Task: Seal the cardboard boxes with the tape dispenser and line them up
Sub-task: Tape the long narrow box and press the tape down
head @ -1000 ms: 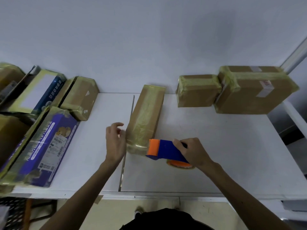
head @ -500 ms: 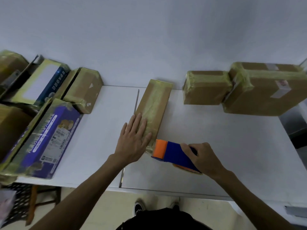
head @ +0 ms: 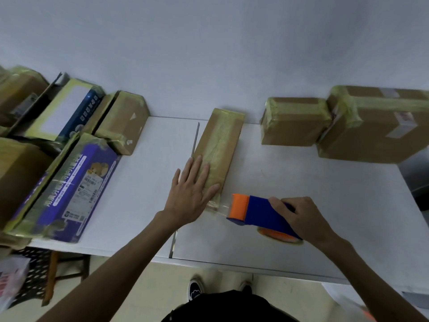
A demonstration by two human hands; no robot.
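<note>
The white table [head: 313, 187] carries everything. On its left a pile [head: 21, 173] of boxes lies crowded and overlapping, a purple box [head: 76, 189] nearest the edge. Most show yellowish tape, one at the back has a flap standing up, and nothing inside any can be seen. At the far right a big box [head: 376, 133] and a small box [head: 292, 122] sit touching against the wall — taped shut, contents hidden, likely the start of the line. Between the groups the long box [head: 222, 140] lies with its far end at the wall, a band of tape along its top. The left hand [head: 190, 194] lies flat on its near end, fingers straight and slightly spread, probably to pin it against the tape's pull. The right hand [head: 301, 219] has its fingers curled round the blue body of the dispenser [head: 255, 211], held low over the table just off that near end, orange head toward the box. A clear strip [head: 220, 206] of tape runs from the box's end to the head — so the run seems done bar the cut.
</note>
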